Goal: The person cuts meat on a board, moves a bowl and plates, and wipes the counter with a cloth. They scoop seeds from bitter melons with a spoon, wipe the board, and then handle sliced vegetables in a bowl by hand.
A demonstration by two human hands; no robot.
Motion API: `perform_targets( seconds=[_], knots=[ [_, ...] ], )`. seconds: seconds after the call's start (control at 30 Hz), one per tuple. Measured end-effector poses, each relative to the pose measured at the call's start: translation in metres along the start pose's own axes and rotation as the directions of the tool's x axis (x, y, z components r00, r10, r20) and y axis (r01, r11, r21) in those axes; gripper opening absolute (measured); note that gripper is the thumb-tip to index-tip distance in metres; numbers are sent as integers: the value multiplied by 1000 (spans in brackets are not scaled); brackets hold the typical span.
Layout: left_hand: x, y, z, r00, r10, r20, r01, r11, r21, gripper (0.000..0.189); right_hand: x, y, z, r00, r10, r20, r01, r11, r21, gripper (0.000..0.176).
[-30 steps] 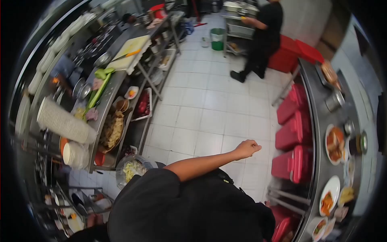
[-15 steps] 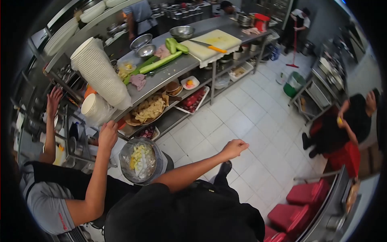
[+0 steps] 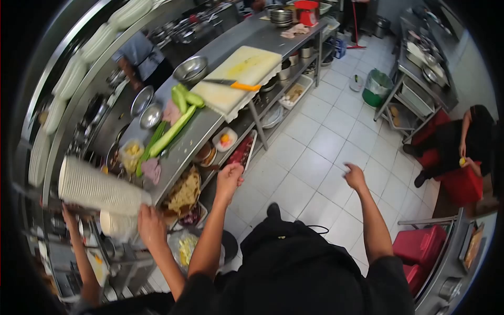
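Note:
My left hand (image 3: 230, 182) hangs in front of the prep counter's lower shelves, its fingers curled in and nothing visible in them. Over the tiled floor, my right hand (image 3: 355, 177) is held out to the right, empty, with its fingers loosely apart. On the counter (image 3: 210, 122) are a cutting board (image 3: 239, 73) with an orange-handled knife (image 3: 233, 84) on it, peeled green vegetables (image 3: 172, 132), metal bowls (image 3: 191, 70) and pink meat (image 3: 151, 170). A co-worker's hand (image 3: 151, 226) is at a stack of white cups (image 3: 100, 186), left of my left hand.
A bin with food scraps (image 3: 186, 248) stands below, left of my left forearm. A green bucket (image 3: 377, 88) is on the floor ahead. A person in dark clothes (image 3: 454, 142) sits at the right, near red containers (image 3: 420, 247). Lower shelves hold trays of food (image 3: 184, 191).
The view has turned and moved forward along the counter. My left hand has come into view, and my right arm now reaches forward. The co-worker and cups sit farther left and lower.

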State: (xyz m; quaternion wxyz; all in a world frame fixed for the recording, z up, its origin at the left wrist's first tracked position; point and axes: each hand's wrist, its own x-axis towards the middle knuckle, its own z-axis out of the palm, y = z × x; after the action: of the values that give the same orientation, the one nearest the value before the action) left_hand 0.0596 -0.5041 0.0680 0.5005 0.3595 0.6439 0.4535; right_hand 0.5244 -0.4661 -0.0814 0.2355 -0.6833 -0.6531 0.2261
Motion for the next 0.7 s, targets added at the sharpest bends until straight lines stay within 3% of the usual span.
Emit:
perform_targets(
  seconds=[0.03, 0.07, 0.1, 0.13, 0.23, 0.3, 0.37, 0.43, 0.57, 0.7],
  knots=[
    [15, 0, 3, 1000, -16, 17, 16, 1000, -5, 32, 39, -25, 12, 992, -125, -37, 125, 992, 24, 47],
    [29, -1, 5, 999, -28, 32, 28, 1000, -13, 32, 72, -69, 15, 997, -51, 59, 42, 988, 147, 45],
    [45, -2, 6, 998, -39, 44, 40, 999, -23, 33, 101, -105, 25, 991, -123, 50, 114, 981, 156, 41],
    [59, 0, 7, 998, -47, 34, 48, 998, -33, 33, 124, -148, 28, 988, -110, 104, 79, 961, 267, 40],
    [96, 6, 2, 997, -71, -11, 70, 996, -51, 33, 186, -252, 41, 942, -305, 141, 257, 924, 282, 35],
    [121, 9, -1, 996, -85, -40, 83, 995, -55, 34, 227, -281, 63, 906, -412, 99, 358, 869, 341, 35],
    [140, 18, -4, 994, -102, -39, 99, 992, -79, 34, 250, -293, 72, 912, -384, 144, 311, 876, 368, 34],
    [170, 39, 1, 996, -87, -12, 86, 994, -64, 35, 282, -292, 70, 925, -346, 159, 270, 890, 367, 34],
    [220, 94, 28, 996, -16, 84, 16, 1000, 3, 37, 310, -221, 77, 958, -207, 197, 140, 941, 308, 33],
    [275, 164, 94, 979, 86, 182, -102, 992, 79, 38, 328, -115, 73, 944, 173, 282, -261, 913, 313, 32]
  ],
)
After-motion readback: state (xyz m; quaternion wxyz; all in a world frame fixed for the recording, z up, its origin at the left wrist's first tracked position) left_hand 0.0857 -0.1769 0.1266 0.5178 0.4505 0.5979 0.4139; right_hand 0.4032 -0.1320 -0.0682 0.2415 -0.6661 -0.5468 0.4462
